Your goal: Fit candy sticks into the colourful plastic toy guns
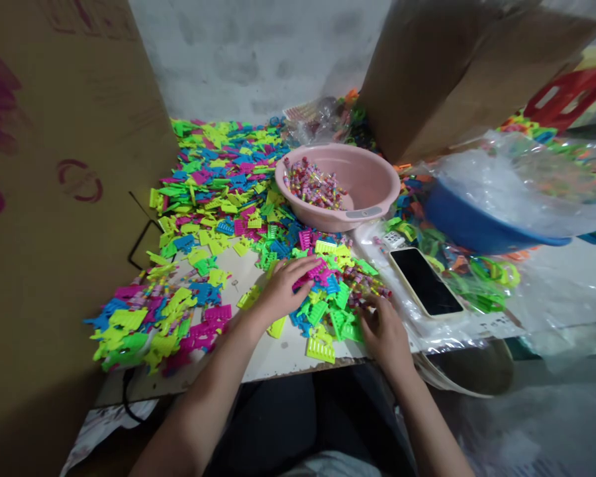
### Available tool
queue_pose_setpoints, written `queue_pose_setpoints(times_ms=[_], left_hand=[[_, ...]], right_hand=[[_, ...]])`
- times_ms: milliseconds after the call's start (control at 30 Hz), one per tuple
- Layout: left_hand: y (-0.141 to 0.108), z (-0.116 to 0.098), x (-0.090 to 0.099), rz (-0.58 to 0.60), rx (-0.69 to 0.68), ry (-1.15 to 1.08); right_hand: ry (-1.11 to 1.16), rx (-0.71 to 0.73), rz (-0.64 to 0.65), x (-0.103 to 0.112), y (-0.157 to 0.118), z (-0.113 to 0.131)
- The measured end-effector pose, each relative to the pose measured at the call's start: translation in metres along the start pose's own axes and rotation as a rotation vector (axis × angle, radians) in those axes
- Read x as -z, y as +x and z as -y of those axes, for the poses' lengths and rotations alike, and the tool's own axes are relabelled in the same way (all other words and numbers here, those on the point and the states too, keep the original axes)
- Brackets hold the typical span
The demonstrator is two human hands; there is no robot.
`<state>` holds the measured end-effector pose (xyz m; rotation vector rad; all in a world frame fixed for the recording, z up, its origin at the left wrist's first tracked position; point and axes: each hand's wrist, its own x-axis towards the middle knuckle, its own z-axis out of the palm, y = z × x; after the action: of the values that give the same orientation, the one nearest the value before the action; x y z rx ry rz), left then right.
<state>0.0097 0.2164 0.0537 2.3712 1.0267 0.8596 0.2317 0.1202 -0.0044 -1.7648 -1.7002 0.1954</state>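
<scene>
My left hand (288,288) reaches over the near pile, its fingers stretched out and apart over magenta comb-shaped plastic pieces (318,271). Green pieces (345,324) and a yellow comb-shaped piece (320,349) lie between my hands. My right hand (385,334) is at the pile's right side, with fingers curled in beside short patterned sticks (365,283). What those fingertips hold, if anything, is hidden. Behind the pile stands a pink basin (372,179), partly filled with similar patterned sticks (312,184).
A large heap of neon pieces (218,165) covers the back left, with a smaller heap (149,324) nearer. Cardboard boxes (69,265) (437,73) flank the table. On the right are a phone (426,281), plastic bags (526,179) and a blue basin (477,222).
</scene>
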Motion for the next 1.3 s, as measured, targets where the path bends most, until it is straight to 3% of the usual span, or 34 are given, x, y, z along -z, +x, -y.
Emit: queue_pose_setpoints(times_ms=[133, 300, 400, 467, 567, 700, 800, 867, 967, 1033, 1100, 1167, 1300], left_hand=[[-0.013, -0.002, 0.01, -0.038, 0.005, -0.049], [-0.039, 0.015, 0.022, -0.157, 0.098, 0.001], [-0.055, 0.028, 0.024, -0.161, 0.375, 0.265], [-0.063, 0.033, 0.022, -0.062, 0.598, 0.413], [-0.07, 0.036, 0.019, 0.043, 0.71, 0.434], [-0.068, 0.037, 0.02, -0.038, 0.71, 0.248], [-0.065, 0.039, 0.023, -0.059, 0.708, 0.133], [-0.064, 0.039, 0.025, -0.078, 0.698, 0.047], [-0.066, 0.032, 0.028, -0.128, 0.683, -0.058], [-0.069, 0.021, 0.029, -0.259, 0.687, -0.223], [-0.073, 0.005, 0.027, -0.438, 0.723, -0.528], [-0.077, -0.015, 0.022, -0.544, 0.801, -0.9], [-0.087, -0.05, 0.007, -0.48, 0.901, -1.343]], right_hand=[[0.037, -0.086, -0.02, 0.001, 0.009, 0.004], [-0.014, -0.114, -0.108, 0.003, 0.023, 0.007], [-0.067, -0.131, -0.12, 0.006, 0.03, 0.004], [-0.099, -0.148, -0.123, 0.008, 0.033, 0.002], [-0.092, -0.139, -0.139, 0.014, 0.037, 0.001], [0.077, -0.128, -0.209, 0.028, 0.033, 0.007], [0.421, -0.23, -0.262, 0.035, 0.022, 0.014], [0.702, -0.339, -0.227, 0.036, 0.012, 0.018], [1.017, -0.497, -0.051, 0.036, -0.005, 0.025], [1.159, -0.541, 0.104, 0.036, -0.016, 0.034], [1.227, -0.49, 0.273, 0.034, -0.024, 0.047], [1.206, -0.368, 0.422, 0.031, -0.031, 0.063], [1.087, -0.201, 0.473, 0.014, -0.038, 0.092]])
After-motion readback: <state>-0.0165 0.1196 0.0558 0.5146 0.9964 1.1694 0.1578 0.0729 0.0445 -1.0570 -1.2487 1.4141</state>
